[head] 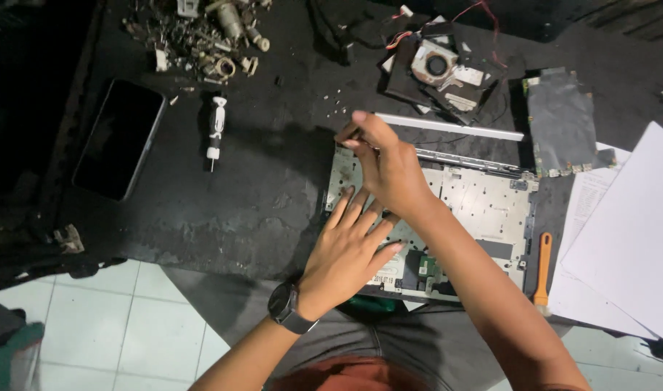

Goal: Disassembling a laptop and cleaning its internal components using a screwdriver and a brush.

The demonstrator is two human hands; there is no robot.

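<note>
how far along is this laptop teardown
Done, by the look of it: the fan unit and a circuit board lie off to the side, and loose screws sit on the bench. In hand: the left hand steadies the open laptop shell while the right hand works its top-left corner. Left: a small green board remains in the shell.

Things you cannot see well
The hands cover part of the laptop shell (484, 203); the white papers (628, 239) run off the edge
</note>
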